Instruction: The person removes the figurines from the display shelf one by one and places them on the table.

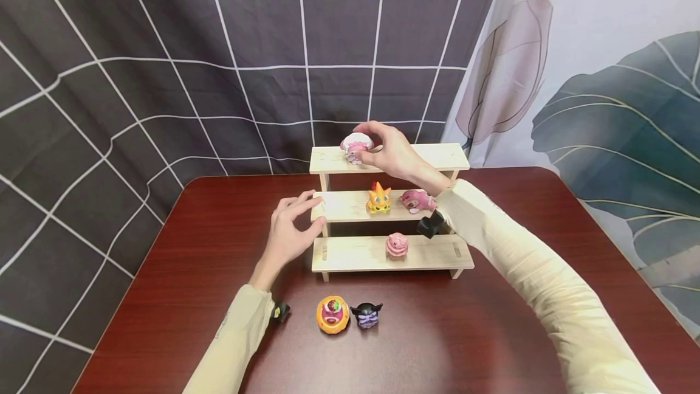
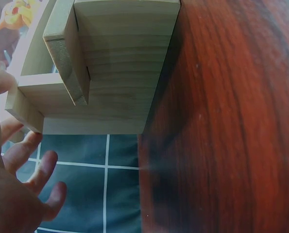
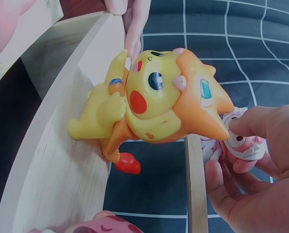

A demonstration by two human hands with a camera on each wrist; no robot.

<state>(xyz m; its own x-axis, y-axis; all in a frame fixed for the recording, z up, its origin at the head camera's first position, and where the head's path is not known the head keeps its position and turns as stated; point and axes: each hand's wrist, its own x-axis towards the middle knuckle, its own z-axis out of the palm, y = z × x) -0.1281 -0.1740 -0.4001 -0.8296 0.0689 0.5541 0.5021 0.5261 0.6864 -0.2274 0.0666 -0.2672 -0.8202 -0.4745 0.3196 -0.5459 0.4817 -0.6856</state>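
In the head view, my right hand (image 1: 395, 154) holds a pink-and-white toy figurine (image 1: 358, 146) at the left part of the top step of a wooden display shelf (image 1: 437, 157). Thumb and fingers lie around the figurine, as the right wrist view also shows. My left hand (image 1: 288, 230) grips the left end of the middle step with thumb and forefinger, its other fingers spread loosely. On that middle step stand a yellow-and-orange figurine (image 1: 378, 199) with a spiky hood and a pink figurine (image 1: 418, 200) lying low beside it. A round pink figurine (image 1: 397, 246) sits on the bottom step.
On the dark red table (image 1: 219, 242) before the shelf are an orange round figurine (image 1: 332, 315) with a strawberry on top and a black-and-purple figurine (image 1: 367, 315). A dark gridded curtain (image 1: 262, 29) hangs behind, a leaf-patterned one (image 1: 629, 108) at right.
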